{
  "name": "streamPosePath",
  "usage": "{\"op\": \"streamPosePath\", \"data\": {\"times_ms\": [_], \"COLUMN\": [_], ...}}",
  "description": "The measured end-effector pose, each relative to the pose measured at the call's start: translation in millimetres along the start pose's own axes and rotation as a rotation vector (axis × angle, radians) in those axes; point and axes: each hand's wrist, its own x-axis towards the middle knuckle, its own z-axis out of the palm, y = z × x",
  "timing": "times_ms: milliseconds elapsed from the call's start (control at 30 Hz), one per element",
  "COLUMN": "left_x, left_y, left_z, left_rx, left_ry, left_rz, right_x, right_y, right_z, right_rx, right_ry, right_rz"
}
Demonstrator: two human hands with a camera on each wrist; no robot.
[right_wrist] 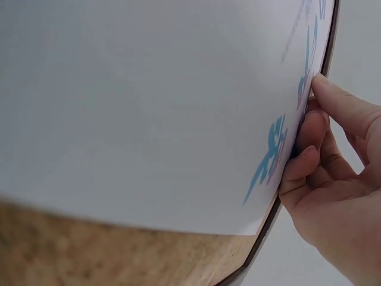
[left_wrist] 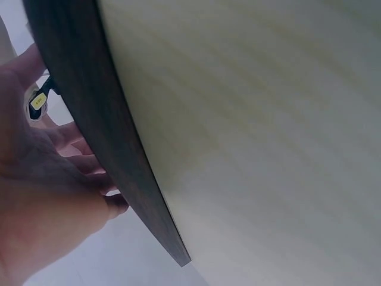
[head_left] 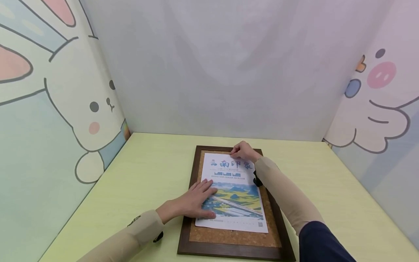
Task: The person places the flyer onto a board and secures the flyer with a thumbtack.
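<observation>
A printed poster (head_left: 236, 187) with blue characters and a yellow, green and blue landscape lies on a cork board (head_left: 235, 237) in a dark brown frame. My left hand (head_left: 193, 201) rests on the poster's left side with its fingers spread. In the left wrist view that hand (left_wrist: 50, 155) reaches over the frame's outer edge (left_wrist: 101, 113). My right hand (head_left: 244, 151) has curled fingers at the poster's upper edge. The right wrist view shows thumb and fingertips (right_wrist: 306, 156) close together by the paper. Whatever may lie between them is hidden.
The framed board rests on a pale yellow-green table (head_left: 147, 167). A grey wall (head_left: 209, 72) rises behind it. Side panels bear a cartoon rabbit (head_left: 82, 120) on the left and another cartoon animal (head_left: 373, 109) on the right.
</observation>
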Motion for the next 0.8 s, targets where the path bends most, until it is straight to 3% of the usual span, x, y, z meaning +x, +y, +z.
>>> {"op": "streamPosePath", "data": {"times_ms": [300,533,800], "left_x": [-0.6,-0.1,-0.4], "left_y": [1.3,1.1,0.6], "left_z": [-2.7,-3.1,-2.5], "left_rx": [-0.010,-0.004,-0.005], "left_ry": [0.003,0.000,-0.001], "left_rz": [0.003,0.005,0.002], "right_x": [-1.2,0.1,2.4], "right_y": [-3.0,-0.1,-1.3], "right_z": [-3.2,-2.6,2.2], "right_rx": [-0.021,-0.004,-0.075], "right_ry": [-0.013,0.041,0.072], "right_rz": [0.009,0.051,0.043]}}
